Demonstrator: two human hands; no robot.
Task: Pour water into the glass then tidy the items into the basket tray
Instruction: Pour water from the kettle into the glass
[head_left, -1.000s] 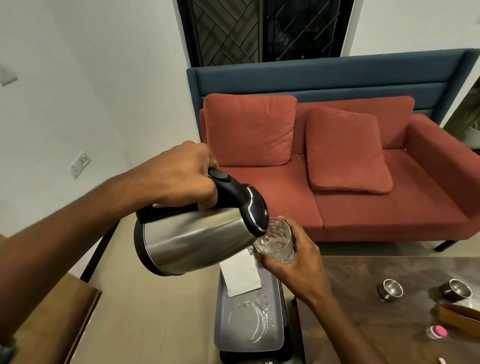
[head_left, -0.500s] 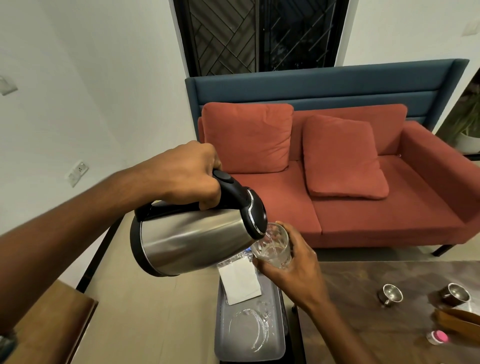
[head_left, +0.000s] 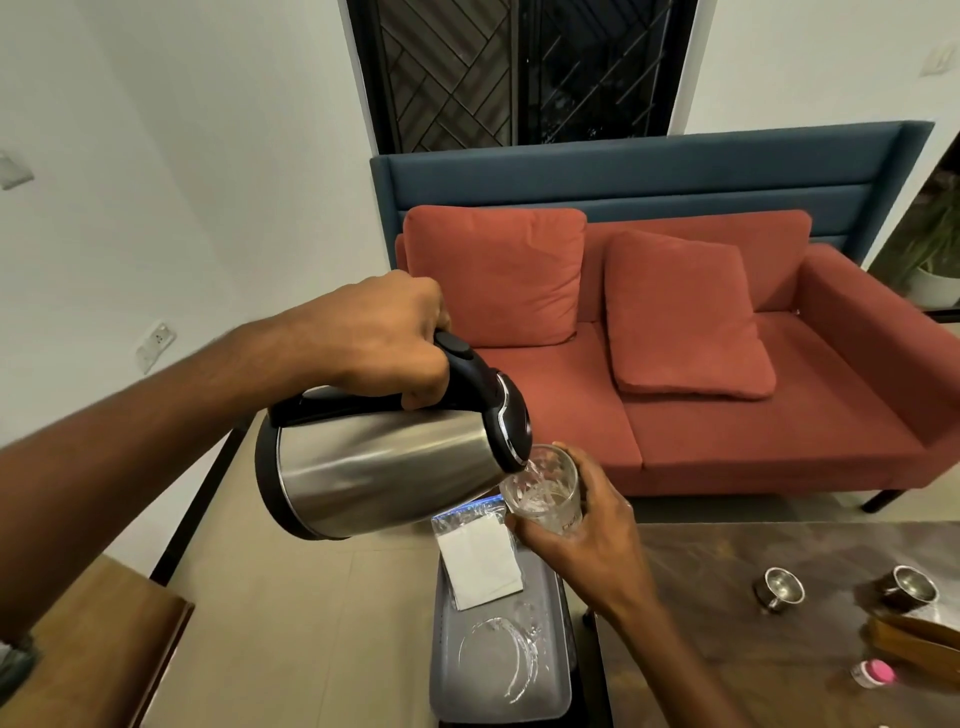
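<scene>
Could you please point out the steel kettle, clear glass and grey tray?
stainless steel kettle (head_left: 384, 467), head view, side wall.
clear drinking glass (head_left: 545, 501), head view, front wall.
grey tray (head_left: 488, 709), head view, bare floor.
</scene>
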